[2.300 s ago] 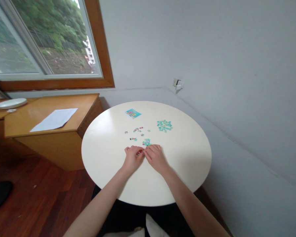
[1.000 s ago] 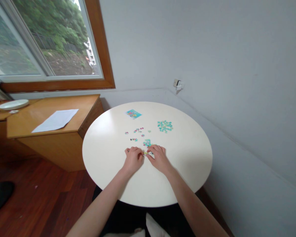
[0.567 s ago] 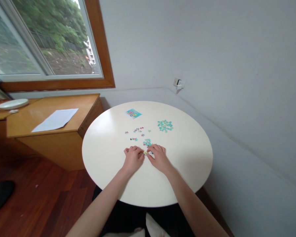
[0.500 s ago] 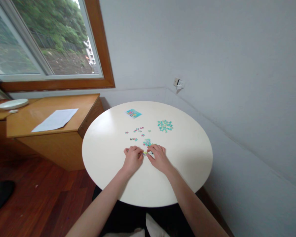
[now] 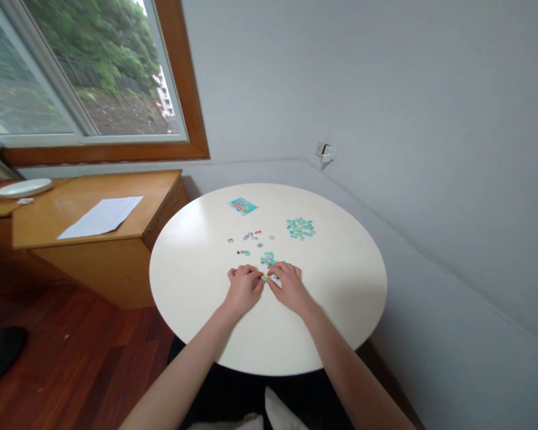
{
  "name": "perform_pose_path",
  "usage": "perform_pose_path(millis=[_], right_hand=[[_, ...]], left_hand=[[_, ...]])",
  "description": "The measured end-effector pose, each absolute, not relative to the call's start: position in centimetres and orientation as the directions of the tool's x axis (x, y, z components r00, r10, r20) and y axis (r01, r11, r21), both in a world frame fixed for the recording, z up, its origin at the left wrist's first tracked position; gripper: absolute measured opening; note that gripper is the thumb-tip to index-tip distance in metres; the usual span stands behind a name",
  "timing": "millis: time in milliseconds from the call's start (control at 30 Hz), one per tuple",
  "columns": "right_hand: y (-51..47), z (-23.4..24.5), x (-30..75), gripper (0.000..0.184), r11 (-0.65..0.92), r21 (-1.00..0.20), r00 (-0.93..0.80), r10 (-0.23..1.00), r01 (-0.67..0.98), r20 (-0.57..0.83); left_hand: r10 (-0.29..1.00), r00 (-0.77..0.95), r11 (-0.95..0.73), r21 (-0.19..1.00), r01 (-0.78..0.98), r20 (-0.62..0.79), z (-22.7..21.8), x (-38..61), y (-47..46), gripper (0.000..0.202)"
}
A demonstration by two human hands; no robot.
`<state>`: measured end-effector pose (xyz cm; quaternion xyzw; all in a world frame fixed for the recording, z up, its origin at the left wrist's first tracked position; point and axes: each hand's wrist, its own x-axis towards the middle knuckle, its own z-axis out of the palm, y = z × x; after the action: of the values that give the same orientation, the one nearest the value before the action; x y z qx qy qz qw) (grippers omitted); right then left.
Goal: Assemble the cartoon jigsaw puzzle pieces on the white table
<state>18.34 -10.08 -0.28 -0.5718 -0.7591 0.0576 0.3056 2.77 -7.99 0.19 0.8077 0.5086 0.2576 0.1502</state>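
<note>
Our left hand (image 5: pixel 243 288) and right hand (image 5: pixel 290 288) meet at yellow-green jigsaw pieces (image 5: pixel 265 277), lower centre of frame. Pinch or mere touch: we cannot tell for either. Best we keep pieces flat, align edges, press gently, avoid nudging teal jigsaw cluster (image 5: pixel 268 258) just above.

Light glosses the far left edge of a round white table (image 5: pixel 269 340) beside pale walls (image 5: pixel 407 89). Off the surface's left edge, a wooden desk (image 5: pixel 76 263) sits beneath a brown-framed window (image 5: pixel 89 74) overlooking green trees (image 5: pixel 112 42), with reddish wood flooring (image 5: pixel 80 358) below. A wall socket (image 5: pixel 320 148) shows past the far right edge.
</note>
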Motion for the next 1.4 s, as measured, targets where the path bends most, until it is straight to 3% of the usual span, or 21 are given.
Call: perform_pose_path(millis=[600, 1400], right_hand=[[-10.2, -0.2, 18.4, 0.009, 0.336, -0.442, -0.163, 0.909, 0.832, 0.383], [-10.1, -0.1, 18.4, 0.009, 0.332, -0.46, -0.162, 0.914, 0.824, 0.371]], left_hand=[[0.9, 0.366, -0.435, 0.553, 0.71, 0.238, 0.5, 2.6, -7.9, 0.017], [0.91, 0.338, -0.415, 0.517, 0.748, 0.241, 1.6, 3.0, -8.5, 0.008]])
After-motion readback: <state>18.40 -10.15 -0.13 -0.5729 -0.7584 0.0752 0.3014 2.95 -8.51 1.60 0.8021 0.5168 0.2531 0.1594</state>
